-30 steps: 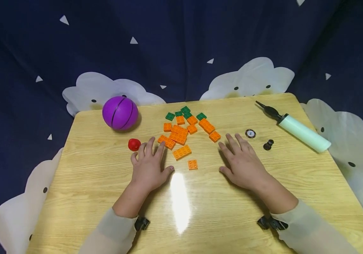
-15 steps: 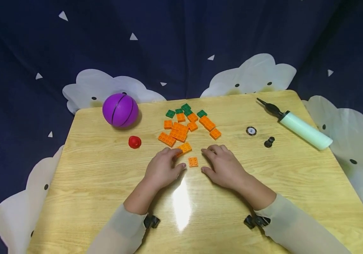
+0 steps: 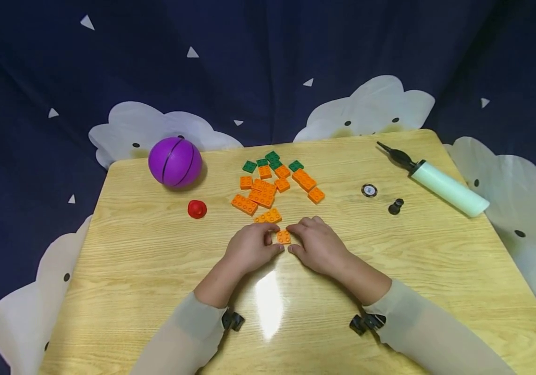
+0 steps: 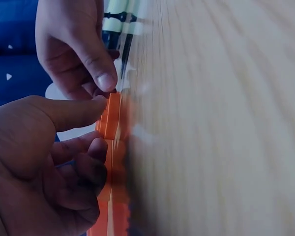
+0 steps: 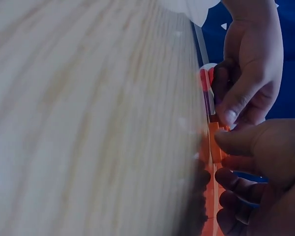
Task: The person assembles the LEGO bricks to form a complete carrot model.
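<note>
A small square orange toy brick [image 3: 284, 237] with studs on top lies flat on the table between my two hands. My left hand [image 3: 252, 246] has its thumb and index finger curled about the brick's near and far edges from the left. From the right, my right hand [image 3: 320, 245] curls its thumb and index finger around the same brick. The left wrist view shows the brick [image 4: 110, 115] by the left thumb and index tips. In the right wrist view, the right thumb overlaps the brick [image 5: 215, 140]. A longer orange brick [image 3: 268, 215] lies just beyond the left fingers.
Several orange bricks [image 3: 262, 195] and green bricks [image 3: 272, 156] lie farther back on the wooden table [image 3: 132, 271]. To the left are a purple ball [image 3: 175, 162] and a small red object [image 3: 197, 209]. To the right are a round chip [image 3: 369, 190], a black pawn-like piece [image 3: 396, 207] and a hand pump [image 3: 448, 187].
Both hands have moved inward from either side. Their spread fingers have drawn together and curled in around the small square orange brick. The bricks have stayed in place.
</note>
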Demonstrator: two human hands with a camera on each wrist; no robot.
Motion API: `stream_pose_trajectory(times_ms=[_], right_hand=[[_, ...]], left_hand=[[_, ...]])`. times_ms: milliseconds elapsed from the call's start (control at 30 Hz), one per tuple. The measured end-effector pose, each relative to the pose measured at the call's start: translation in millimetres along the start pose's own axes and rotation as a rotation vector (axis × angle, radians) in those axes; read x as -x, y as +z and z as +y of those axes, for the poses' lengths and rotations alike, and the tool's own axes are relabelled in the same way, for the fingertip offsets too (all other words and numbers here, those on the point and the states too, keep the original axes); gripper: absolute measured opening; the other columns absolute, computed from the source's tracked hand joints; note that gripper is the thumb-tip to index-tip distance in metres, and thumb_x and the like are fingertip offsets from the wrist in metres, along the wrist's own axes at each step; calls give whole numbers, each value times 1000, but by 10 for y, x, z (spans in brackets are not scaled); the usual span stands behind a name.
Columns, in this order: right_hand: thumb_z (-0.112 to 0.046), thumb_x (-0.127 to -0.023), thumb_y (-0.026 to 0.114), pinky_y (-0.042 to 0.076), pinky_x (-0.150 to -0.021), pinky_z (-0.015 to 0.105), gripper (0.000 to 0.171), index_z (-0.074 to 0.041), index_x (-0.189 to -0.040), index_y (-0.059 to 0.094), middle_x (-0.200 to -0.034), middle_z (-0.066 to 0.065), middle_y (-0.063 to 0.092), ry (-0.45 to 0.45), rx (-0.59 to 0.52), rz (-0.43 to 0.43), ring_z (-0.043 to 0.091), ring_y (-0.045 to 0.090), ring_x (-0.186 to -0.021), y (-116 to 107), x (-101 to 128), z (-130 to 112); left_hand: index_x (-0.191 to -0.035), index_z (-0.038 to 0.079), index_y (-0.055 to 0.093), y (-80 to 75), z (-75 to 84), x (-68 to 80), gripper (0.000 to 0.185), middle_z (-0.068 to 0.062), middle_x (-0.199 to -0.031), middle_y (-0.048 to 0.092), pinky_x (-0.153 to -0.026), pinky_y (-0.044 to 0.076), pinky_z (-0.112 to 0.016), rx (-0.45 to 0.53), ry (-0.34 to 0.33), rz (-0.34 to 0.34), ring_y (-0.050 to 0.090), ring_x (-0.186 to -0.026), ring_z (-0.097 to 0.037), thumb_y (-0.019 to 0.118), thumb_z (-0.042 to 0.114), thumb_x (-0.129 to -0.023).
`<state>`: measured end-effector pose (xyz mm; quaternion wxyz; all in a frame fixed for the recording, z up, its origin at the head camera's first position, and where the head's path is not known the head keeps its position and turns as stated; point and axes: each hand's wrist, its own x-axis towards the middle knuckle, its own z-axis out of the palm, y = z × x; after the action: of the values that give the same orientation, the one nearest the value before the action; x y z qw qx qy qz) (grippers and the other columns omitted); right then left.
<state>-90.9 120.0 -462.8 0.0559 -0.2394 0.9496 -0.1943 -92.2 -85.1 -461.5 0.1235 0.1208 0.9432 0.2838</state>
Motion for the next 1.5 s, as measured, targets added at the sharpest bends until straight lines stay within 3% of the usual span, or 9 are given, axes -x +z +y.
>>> stream_pose_trajectory(times_ms=[467, 667, 1200, 1500], right_hand=[[-32, -94, 77, 49, -95, 44, 42, -8, -128, 71, -113, 7, 69, 10, 38, -12, 29, 58, -104, -70, 10, 14], [-32, -96, 74, 48, -100, 47, 42, -8, -129, 70, -118, 10, 70, 22, -3, -12, 32, 60, -110, -121, -1, 38], [-33, -97, 72, 46, -106, 47, 43, -7, -131, 68, -123, 12, 69, 13, -74, 24, 32, 60, -118, -149, -208, 50], [-30, -98, 72, 44, -109, 48, 44, -8, -135, 66, -130, 12, 67, 16, -106, 1, 32, 59, -125, -132, -404, 51]], left_hand=[[-121, 19, 72, 54, 127, -50, 32, 11, -71, 59, -55, 43, -29, -65, 17, -28, 54, -60, -9, 80, 29, -92], [-124, 19, 70, 32, 122, -38, 36, 10, -71, 59, -55, 42, -30, -28, 23, -29, 54, -60, -9, 80, 30, -92], [-125, 17, 70, -212, -74, -38, 41, 5, -81, 59, -61, 43, -34, 9, -57, 123, 53, -69, -17, 83, 32, -89], [-135, 16, 67, -247, -161, -80, 54, 4, -80, 59, -60, 42, -36, 7, -117, 137, 53, -68, -18, 84, 32, -87]])
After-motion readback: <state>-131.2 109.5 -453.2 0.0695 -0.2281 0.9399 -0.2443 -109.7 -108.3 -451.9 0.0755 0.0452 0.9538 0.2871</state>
